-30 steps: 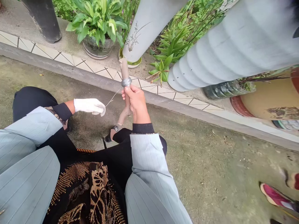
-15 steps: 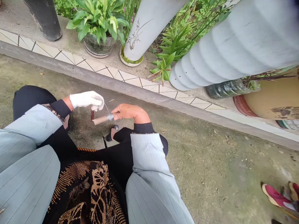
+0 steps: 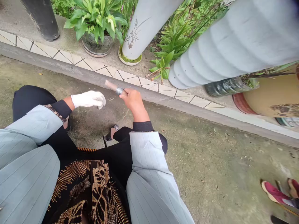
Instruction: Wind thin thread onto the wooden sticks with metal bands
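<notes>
At the far left, a dark post (image 3: 42, 20) is cut off by the top edge, and the person's left sleeve (image 3: 35, 124) runs out of the picture at the side. The shoe under the left knee (image 3: 32, 101) is almost wholly covered by cuff and trouser. The gloved left hand (image 3: 88, 99) hangs above the concrete ground (image 3: 210, 158), fingers curled inward; the fingertips are out of sight, so I cannot tell whether that grip is clenched on anything. Beyond it, a leafy plant (image 3: 97, 23) hides much of its clear pot (image 3: 97, 43) on the ledge. The other shoe (image 3: 112, 132) shows only in part past a trouser leg.

The pale stick (image 3: 111, 85), softened by blur, slants up and leftward out of the bare right hand (image 3: 134, 101), whose grip is closed around it. A wire coil (image 3: 120, 91) sits just beside the fingers; the stick's lower part is lost behind the hand, and a faint streak below is unclear.

A white post (image 3: 151, 26) and a broad ribbed column (image 3: 231, 43), both cropped above, block the greenery. Farther right, a bottle planter (image 3: 227, 87) overlaps a tan pot (image 3: 263, 93), and another person's red shoes (image 3: 274, 190) meet the edge.
</notes>
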`<state>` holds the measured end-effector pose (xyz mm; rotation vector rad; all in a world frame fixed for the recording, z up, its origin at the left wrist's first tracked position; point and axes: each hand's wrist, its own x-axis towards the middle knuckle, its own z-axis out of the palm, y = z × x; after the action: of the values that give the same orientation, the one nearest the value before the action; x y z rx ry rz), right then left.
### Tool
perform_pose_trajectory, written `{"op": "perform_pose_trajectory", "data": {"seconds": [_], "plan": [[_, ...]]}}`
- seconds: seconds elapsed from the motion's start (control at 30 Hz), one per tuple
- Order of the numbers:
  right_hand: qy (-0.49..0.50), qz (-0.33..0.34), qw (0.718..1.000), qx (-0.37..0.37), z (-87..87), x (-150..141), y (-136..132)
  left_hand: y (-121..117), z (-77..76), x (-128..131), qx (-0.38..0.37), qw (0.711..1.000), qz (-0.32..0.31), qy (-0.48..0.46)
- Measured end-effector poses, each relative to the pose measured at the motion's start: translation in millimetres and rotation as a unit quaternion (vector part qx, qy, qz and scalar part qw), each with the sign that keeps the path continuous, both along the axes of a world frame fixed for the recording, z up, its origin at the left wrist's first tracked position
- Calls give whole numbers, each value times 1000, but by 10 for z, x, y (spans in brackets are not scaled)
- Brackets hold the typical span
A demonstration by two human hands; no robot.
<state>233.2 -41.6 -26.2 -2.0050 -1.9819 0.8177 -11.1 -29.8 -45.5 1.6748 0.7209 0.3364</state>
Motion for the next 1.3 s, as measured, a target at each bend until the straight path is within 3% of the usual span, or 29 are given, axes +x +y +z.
{"op": "perform_pose_trajectory", "data": {"seconds": [0.07,0.13,0.23,0.33,0.43,0.57,0.73,0.87,1.03,1.1,1.17,1.23,1.3], "plan": [[-92,77,991,-53,42,-12,-26,30,20,-6,24,1000,9,-7],[-93,185,969,-134,86,-17,-58,48,13,-15,16,999,29,4],[3,309,922,-232,133,-3,-88,46,-30,-23,-57,997,57,-1],[136,342,899,-238,154,14,-97,21,-75,-6,-126,989,67,-43],[264,300,898,-184,132,-12,-103,-6,-115,22,-195,976,80,-60],[400,154,894,-130,10,-114,-93,-27,-160,29,-252,957,99,-101],[474,-3,876,-89,-103,-194,-53,-46,-136,19,-291,946,85,-118],[476,-42,874,-87,-83,-188,-64,-54,-113,32,-285,951,67,-96],[488,-16,869,-77,-102,-192,-75,-81,-115,45,-288,955,40,-56],[459,-25,885,-69,-126,-201,-58,-102,-97,53,-278,959,24,-54],[376,-37,924,-57,-139,-212,-41,-120,-68,64,-252,967,4,-28],[216,-25,976,-34,-134,-229,-35,-128,-40,75,-196,980,-28,27],[23,15,1000,-13,-117,-258,-46,-129,-23,88,-130,985,-66,92]]}}
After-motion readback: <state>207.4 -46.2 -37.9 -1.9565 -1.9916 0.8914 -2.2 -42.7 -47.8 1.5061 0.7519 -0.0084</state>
